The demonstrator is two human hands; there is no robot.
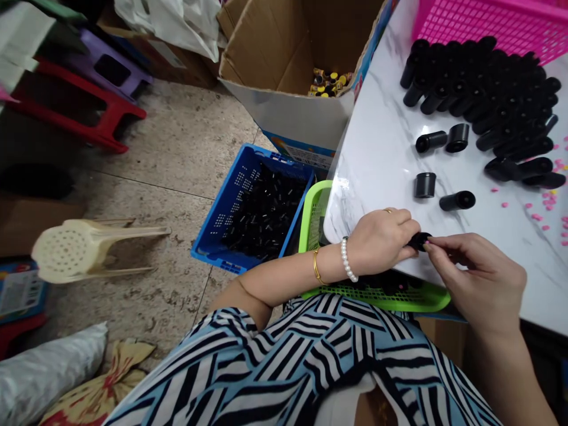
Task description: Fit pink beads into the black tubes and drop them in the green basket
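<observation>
Both my hands meet at the front edge of the white marble table. My left hand, with a pearl bracelet and a gold bangle at the wrist, is closed around a small black plastic part. My right hand pinches the same part from the right with its fingertips. A few loose black tubes and caps lie just beyond the hands: a short cap, a lying tube, another tube and a cap. A big pile of black tubes covers the far right of the table.
A green basket sits on my lap under the table edge. A blue crate of black parts stands on the floor, with an open cardboard box behind it. A pink basket stands at the table's back. Pink bits dot the right side. A tipped cream stool and a red stool are at left.
</observation>
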